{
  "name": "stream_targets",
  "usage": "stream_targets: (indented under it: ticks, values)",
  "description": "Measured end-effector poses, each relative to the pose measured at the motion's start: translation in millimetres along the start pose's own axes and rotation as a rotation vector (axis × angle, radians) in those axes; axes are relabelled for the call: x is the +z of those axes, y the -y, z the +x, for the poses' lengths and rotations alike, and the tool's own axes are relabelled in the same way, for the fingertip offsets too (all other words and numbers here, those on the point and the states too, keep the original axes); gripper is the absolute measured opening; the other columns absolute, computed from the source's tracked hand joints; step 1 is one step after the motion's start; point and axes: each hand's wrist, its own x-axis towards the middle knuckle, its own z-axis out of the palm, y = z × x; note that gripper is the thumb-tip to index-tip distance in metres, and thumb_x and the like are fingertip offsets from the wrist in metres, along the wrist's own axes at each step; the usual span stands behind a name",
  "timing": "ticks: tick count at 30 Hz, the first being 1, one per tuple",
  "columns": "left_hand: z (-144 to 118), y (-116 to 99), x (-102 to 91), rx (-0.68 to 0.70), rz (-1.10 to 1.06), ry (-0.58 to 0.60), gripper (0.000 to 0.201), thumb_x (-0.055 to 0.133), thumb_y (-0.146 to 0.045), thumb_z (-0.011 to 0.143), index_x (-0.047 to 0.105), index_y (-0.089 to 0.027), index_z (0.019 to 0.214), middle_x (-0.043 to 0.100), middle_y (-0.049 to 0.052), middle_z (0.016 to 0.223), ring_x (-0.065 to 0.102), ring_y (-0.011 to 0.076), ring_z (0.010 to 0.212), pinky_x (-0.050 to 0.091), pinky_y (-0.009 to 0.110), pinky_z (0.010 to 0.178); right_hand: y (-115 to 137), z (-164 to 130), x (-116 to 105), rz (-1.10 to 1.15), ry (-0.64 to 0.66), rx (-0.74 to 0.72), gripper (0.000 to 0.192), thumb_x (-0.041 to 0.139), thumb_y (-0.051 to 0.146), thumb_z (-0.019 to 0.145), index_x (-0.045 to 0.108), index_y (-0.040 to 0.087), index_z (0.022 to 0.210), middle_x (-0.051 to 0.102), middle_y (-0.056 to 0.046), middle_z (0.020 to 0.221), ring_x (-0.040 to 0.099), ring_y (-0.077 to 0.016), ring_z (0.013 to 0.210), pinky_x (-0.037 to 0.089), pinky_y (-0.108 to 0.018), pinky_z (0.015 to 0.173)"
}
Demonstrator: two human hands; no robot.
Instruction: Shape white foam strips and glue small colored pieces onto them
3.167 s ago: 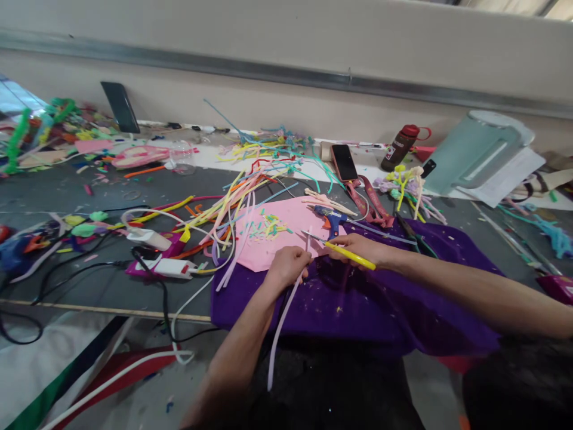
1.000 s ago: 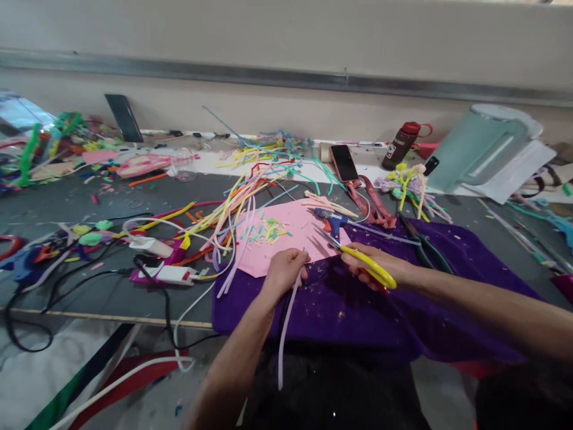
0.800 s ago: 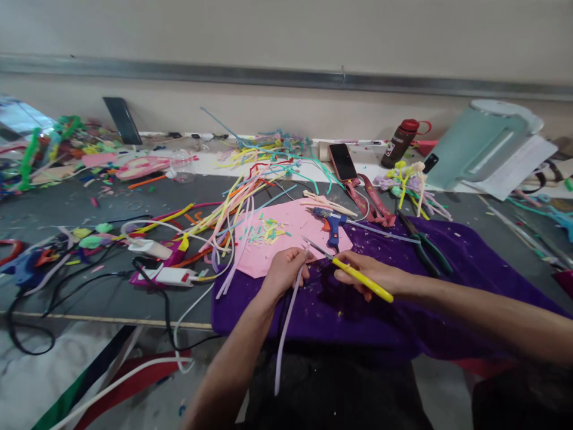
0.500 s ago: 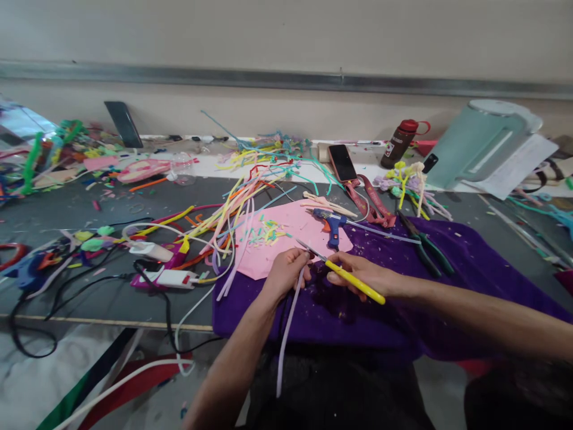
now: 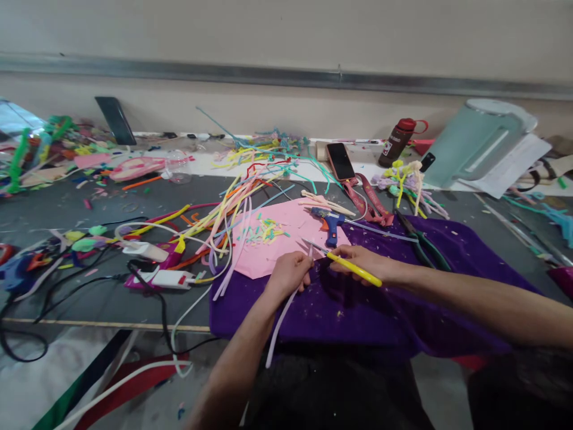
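since half a second ago the right hand (image 5: 364, 263) has lifted slightly and swung the yellow-handled scissors (image 5: 344, 263) so the blades lie flatter, their tip reaching toward the top end of the pale lilac strip (image 5: 281, 316), while the left hand (image 5: 290, 275) has stayed put. that left hand is closed, fingers pinched on the upper end of the strip just under the blade tip; the rest of the strip hangs down past the near edge of the purple cloth (image 5: 403, 298) toward the person's lap. the right hand is closed around the scissors' handles, and the blades look nearly shut, though it is hard to tell at this size. both hands hover over the cloth, which lies on the grey table (image 5: 67, 203). just beyond the left hand lies a pink sheet (image 5: 277, 245) with small coloured snippets (image 5: 266, 230) scattered on it, and a blue glue gun (image 5: 329, 222) rests at its right edge. a loose heap of coloured strips (image 5: 233, 203) fans out to the left of the sheet. farther back a phone (image 5: 340, 161) and a brown bottle (image 5: 396, 143) sit near the wall, well apart from the hands, and green-handled pliers (image 5: 423, 242) lie on the cloth to the right.
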Motion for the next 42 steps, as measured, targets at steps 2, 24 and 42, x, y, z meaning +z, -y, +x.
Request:
stream_targets:
  ticks: [2,24,42]
  values:
    - [0.1,-0.5,0.1,0.009,0.027,-0.006,0.030,0.043,-0.041,0.079,0.058,-0.016,0.072,0.059,-0.002,0.047,0.048,0.0085,0.032,0.035,0.019,0.038,-0.2,0.6,0.9,-0.043,-0.012,-0.014,0.032,0.059,0.034,0.074,0.056,0.020,0.102,0.046,0.008,0.056,0.034,-0.0028,0.039,0.029,-0.016,0.039]
    - [-1.2,-3.5,0.2,-0.041,-0.364,0.038,0.023,0.047,-0.040,0.077,0.048,-0.017,0.075,0.055,-0.005,0.045,0.041,0.0061,0.027,0.025,0.016,0.030,-7.4,-23.0,14.2,0.082,0.137,-0.089,0.049,0.058,0.054,0.072,0.048,0.022,0.108,0.050,0.005,0.070,0.045,-0.0042,0.042,0.043,-0.018,0.037]
    - [-0.1,-1.6,1.4,-0.021,-0.061,0.028,0.025,0.045,-0.039,0.079,0.055,-0.017,0.074,0.057,-0.004,0.045,0.046,0.0077,0.030,0.032,0.018,0.035,3.4,-7.1,1.3,-0.030,0.000,-0.041,0.029,0.060,0.032,0.074,0.055,0.018,0.099,0.046,0.007,0.060,0.036,-0.0022,0.040,0.029,-0.014,0.036]
